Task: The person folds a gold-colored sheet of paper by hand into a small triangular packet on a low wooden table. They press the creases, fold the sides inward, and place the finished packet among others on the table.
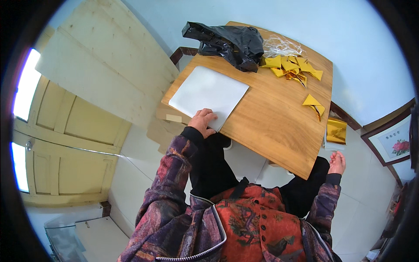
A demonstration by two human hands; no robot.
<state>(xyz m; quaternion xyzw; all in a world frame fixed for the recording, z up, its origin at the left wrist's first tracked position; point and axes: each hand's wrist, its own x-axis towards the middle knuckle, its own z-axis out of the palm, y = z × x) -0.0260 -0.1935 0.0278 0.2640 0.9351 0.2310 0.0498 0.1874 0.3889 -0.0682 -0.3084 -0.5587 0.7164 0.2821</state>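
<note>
A white sheet or pad (208,91) lies on the left part of the wooden table (266,118). My left hand (203,122) rests on its near corner, thumb apart from the bent fingers. Off the table's right edge, my right hand (337,163) is held with curled fingers; whether anything small is pinched in them is hidden. Just beyond it is a stack of gold foil sheets (336,131) with white edges. Folded gold foil pieces (290,67) are heaped at the far right of the table, and one folded gold piece (314,106) lies nearer.
A crumpled black plastic bag (235,43) sits at the table's far edge, beside tangled white strings (281,46). A framed flower picture (395,139) stands at the right wall. A pale board (109,56) and a yellow door (70,139) are on the left.
</note>
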